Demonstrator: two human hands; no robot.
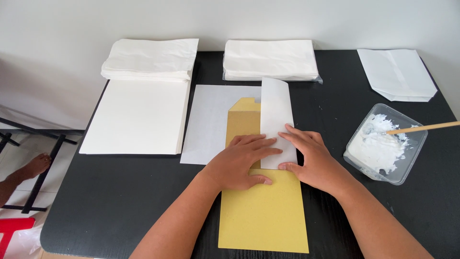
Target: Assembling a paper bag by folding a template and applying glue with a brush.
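Both hands lie flat, fingers spread and gripping nothing, pressing down on a folded white sheet (276, 120) at the middle of the black table (120, 192). The left hand (242, 163) rests partly on the sheet's near left edge and partly on the yellow cardboard template (263, 211) beneath it, which reaches toward the near edge of the table. The right hand (309, 156) covers the sheet's near right corner, thumb on the sheet's near edge. The sheet's left part (208, 122) lies flat under the template.

To the left sits a stack of white paper (136, 117), with a pile of folded paper bags (151, 60) at its far end. A second pile of bags (270, 60) lies far centre, and a single finished bag (397, 74) far right. Right of the hands stands a clear tub of white paste (383, 146) with a wooden stick (424, 127) in it.
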